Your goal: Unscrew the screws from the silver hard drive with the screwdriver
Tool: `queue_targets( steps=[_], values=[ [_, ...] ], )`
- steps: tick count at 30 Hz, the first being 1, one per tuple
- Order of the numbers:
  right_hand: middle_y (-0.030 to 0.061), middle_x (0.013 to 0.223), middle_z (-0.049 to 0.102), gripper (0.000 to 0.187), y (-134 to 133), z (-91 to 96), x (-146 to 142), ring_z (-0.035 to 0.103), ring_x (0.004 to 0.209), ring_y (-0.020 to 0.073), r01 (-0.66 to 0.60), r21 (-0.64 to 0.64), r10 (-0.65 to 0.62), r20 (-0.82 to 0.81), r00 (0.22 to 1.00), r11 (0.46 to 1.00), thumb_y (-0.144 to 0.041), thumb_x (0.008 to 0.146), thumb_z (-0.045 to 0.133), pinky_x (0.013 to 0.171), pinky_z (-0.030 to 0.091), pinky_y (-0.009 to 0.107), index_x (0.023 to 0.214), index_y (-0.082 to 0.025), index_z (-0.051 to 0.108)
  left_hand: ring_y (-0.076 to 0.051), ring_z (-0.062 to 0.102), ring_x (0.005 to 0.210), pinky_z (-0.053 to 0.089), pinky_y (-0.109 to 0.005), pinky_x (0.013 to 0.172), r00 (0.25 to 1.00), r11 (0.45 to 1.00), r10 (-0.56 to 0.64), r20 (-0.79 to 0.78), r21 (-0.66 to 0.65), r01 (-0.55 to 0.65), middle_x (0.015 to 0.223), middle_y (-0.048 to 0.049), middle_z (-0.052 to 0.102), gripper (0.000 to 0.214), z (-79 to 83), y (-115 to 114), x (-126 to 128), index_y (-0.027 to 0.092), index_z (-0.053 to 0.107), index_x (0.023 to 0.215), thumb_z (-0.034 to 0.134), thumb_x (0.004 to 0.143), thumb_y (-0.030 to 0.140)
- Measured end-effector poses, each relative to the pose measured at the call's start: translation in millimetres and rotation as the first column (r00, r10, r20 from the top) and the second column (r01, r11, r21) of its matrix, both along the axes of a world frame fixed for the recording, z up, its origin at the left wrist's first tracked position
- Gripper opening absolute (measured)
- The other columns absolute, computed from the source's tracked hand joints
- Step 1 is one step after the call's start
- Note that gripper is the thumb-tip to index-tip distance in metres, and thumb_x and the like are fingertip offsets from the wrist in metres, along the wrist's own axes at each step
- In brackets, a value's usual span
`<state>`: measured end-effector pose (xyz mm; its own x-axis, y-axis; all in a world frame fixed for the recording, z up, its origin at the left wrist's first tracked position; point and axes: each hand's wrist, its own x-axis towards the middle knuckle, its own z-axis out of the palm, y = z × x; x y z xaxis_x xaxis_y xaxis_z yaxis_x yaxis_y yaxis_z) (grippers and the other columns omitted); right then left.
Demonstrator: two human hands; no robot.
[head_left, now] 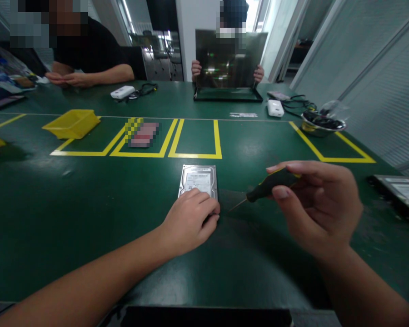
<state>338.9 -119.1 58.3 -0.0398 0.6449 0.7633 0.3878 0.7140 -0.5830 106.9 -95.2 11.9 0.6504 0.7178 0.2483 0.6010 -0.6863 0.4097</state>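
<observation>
A silver hard drive (199, 176) with a printed white label lies flat on the green table in front of me. My left hand (191, 219) rests over its near end, fingers curled around the edge, hiding that part. Held in the fingers of my right hand (322, 206) is a screwdriver (271, 185) with a black and yellow handle. Its thin shaft slants down to the left, and the tip is just right of the drive, apart from it.
Yellow tape marks sections of the table (266, 263). A yellow bin (71, 126) stands left; a metal bowl (322, 131) of dark items stands right. Another hard drive (404, 193) lies at the right edge. Across, one person holds a dark panel (230, 61); another person's hands (70, 80) rest left.
</observation>
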Motion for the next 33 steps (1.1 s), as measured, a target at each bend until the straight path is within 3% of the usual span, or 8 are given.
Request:
queue_targets(
  steps=[33],
  values=[
    [0.0085,0.110,0.066,0.048,-1.1,-2.1,-1.7,0.067,0.092,0.0210,0.001,0.028,-0.002,0.024,1.000,1.000,-0.005,0.077,0.068,0.068,0.059,0.033,0.122,-0.022,0.058,-0.021,0.051,0.085,0.040,-0.036,0.079,1.000,0.999,0.026,-0.003,-0.047,-0.026,0.085,-0.0022,0.060,0.005,2.1,1.2,-0.1,0.020,0.064,0.087,0.059,0.088,0.022]
  ],
)
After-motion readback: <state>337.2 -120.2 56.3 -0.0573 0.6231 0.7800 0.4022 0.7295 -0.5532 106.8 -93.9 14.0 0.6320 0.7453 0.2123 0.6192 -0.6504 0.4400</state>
